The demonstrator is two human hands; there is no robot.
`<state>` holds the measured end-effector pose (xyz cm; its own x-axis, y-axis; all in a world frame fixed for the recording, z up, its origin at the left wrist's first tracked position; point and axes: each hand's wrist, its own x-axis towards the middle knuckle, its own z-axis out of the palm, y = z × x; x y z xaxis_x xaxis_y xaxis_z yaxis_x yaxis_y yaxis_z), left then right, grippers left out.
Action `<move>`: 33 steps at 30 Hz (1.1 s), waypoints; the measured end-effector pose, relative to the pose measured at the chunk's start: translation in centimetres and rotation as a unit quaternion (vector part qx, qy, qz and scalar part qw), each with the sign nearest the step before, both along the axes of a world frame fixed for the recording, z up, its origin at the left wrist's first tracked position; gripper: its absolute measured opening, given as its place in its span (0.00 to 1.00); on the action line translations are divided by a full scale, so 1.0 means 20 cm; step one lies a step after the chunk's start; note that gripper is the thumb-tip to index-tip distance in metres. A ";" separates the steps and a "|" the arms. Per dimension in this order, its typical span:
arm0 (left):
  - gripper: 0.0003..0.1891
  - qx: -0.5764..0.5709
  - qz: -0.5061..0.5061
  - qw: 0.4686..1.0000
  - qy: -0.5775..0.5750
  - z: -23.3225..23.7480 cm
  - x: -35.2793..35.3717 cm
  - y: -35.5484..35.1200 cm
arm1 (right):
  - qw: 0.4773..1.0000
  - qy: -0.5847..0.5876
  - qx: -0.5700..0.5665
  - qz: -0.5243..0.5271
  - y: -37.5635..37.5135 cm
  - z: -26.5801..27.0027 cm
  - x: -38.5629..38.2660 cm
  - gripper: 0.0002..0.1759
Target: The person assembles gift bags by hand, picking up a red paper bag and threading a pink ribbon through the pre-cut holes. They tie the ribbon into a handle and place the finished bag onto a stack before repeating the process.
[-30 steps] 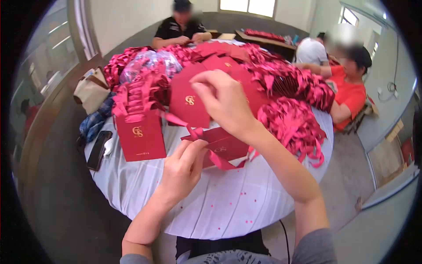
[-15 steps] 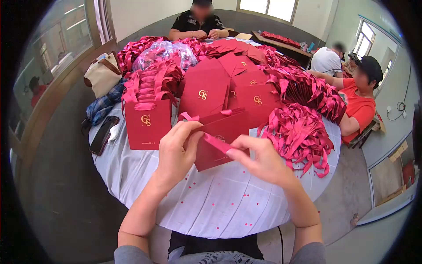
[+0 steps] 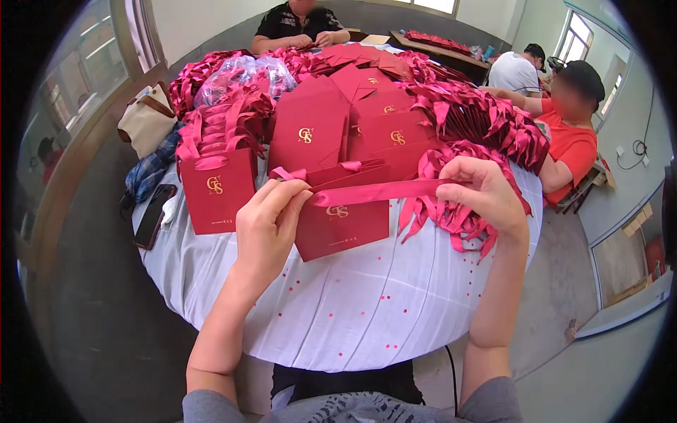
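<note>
My left hand (image 3: 271,220) pinches one end of a pink ribbon (image 3: 388,192) at the top left corner of a red paper gift bag (image 3: 345,231). Whether those fingers also grip the bag's edge is hard to tell. My right hand (image 3: 488,194) is closed on the ribbon's other end, out to the right. Between both hands the ribbon runs nearly level and taut across the bag's front, just above its gold letters. A further ribbon piece (image 3: 350,166) shows at the bag's top edge. Behind my right hand lies a heap of loose pink ribbons (image 3: 451,166).
A finished-looking red bag with ribbon handles (image 3: 217,194) stands at left, near a phone (image 3: 154,217). Flat red bags (image 3: 308,116) are piled behind. Small red dots lie on the white tablecloth (image 3: 303,331). Co-workers sit at the far side and right.
My right hand has moved right and up, drawing the ribbon from a short slanting piece into a long level stretch. My left hand stays at the bag's corner. The view has shifted slightly.
</note>
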<state>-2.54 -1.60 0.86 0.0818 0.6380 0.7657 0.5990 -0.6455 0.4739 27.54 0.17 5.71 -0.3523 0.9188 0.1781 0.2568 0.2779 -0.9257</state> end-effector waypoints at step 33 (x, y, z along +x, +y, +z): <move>0.06 -0.182 -0.116 0.970 0.109 0.24 0.20 0.26 | 0.943 0.303 -0.058 0.127 -0.04 -0.13 -0.32 0.16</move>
